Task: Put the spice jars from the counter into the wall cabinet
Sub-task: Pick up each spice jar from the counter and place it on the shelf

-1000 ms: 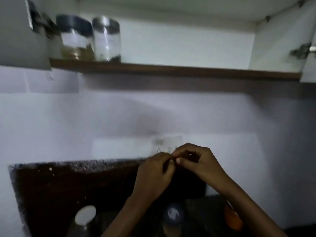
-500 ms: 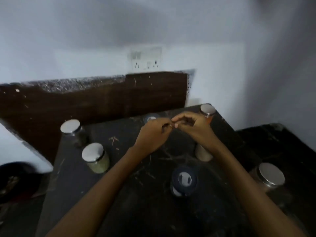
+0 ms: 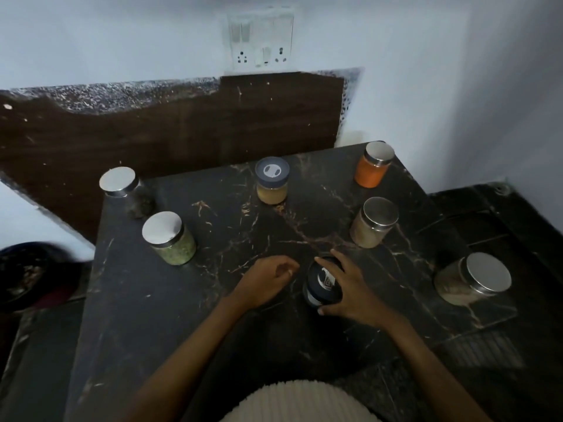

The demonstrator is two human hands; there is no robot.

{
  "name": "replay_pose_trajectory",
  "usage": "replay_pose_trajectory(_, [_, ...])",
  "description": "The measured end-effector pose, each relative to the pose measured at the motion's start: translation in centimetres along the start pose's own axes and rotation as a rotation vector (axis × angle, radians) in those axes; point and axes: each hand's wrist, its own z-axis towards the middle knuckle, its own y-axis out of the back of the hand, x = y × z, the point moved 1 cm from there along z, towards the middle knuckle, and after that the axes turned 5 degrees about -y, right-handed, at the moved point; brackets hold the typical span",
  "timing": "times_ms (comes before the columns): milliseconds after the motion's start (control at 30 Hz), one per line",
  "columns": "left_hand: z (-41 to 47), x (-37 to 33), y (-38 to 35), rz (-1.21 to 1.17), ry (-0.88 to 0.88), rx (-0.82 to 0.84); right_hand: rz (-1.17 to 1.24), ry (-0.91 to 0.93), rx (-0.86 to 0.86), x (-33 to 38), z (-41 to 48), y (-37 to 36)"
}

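Several spice jars stand on the dark marble counter (image 3: 213,300). My right hand (image 3: 350,290) grips a dark-lidded jar (image 3: 323,283) near the counter's middle, fingers and thumb curled round its lid. My left hand (image 3: 265,283) hovers just left of it, fingers loosely curled, holding nothing. Farther back are a blue-lidded jar of pale paste (image 3: 272,184), an orange-filled jar (image 3: 373,169) and a beige jar (image 3: 373,222). At the left stand a green-filled jar (image 3: 169,239) and a dark jar (image 3: 122,185). The wall cabinet is out of view.
A steel-lidded jar (image 3: 473,280) sits on the lower black surface at the right. A dark brown backsplash (image 3: 182,132) and a white socket panel (image 3: 262,41) back the counter. A dark bowl (image 3: 27,269) lies off the counter's left edge.
The view dropped from the cabinet shelf to the counter. My hands, joined together before, parted; the right hand came down onto the dark-lidded jar and the left lowered beside it.
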Motion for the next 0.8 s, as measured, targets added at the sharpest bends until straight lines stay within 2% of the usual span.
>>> replay_pose_trajectory(100, [-0.5,0.4,-0.2,-0.086,0.064,-0.012,0.034,0.053,-0.141,-0.1,0.4,-0.6])
replay_pose_trajectory(167, [-1.0,0.5,-0.4,-0.140,0.087,-0.030,0.176,0.037,-0.198,0.0,0.8,-0.1])
replay_pose_trajectory(300, [-1.9,0.4,-0.2,-0.341,0.160,-0.095,0.499,-0.001,-0.185,1.4,0.8,2.2])
replay_pose_trajectory(467, [-2.7,-1.3,0.5,-0.790,0.264,-0.156,0.699,0.008,-0.165,3.6,1.3,4.6])
replay_pose_trajectory(600, [-3.2,-1.5,0.1,-0.937,0.282,-0.086,0.798,-0.013,-0.183,5.0,1.8,5.3])
replay_pose_trajectory(800, [-3.1,-1.4,-0.3,-1.021,0.268,-0.044,0.857,-0.030,-0.192,6.1,2.2,5.9])
